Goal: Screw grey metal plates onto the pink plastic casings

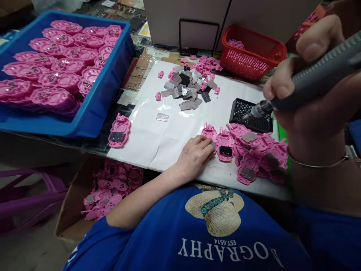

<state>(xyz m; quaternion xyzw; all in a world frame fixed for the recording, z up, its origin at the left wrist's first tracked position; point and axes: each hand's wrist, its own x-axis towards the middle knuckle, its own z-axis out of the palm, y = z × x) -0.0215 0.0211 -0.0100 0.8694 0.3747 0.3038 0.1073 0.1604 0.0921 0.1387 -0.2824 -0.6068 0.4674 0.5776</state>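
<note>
Fingers [208,144] of the left hand [194,155] rest bent over the near part of a pink shell [209,130]; whether they pinch it or merely press cannot be told. From that hand, the nearer of the two, the shell lies at one o'clock on a white sheet [169,143], its long axis roughly twelve to six. Just beside it at three o'clock is a second shell [225,139] with a black plate [225,151], then a heap of shells [249,162]. One metal plate [162,117] lies between ten and eleven. At two o'clock sits a black tray [233,110]; the raised right hand [307,113] is wrapped round a grey driver [318,77], its tip aimed toward eight, overlapping the tray, contact unclear. Farther off are loose plates [177,91] at twelve, a red basket [245,64] at one and a blue crate [84,122] of pink pieces [59,79] at ten
</note>
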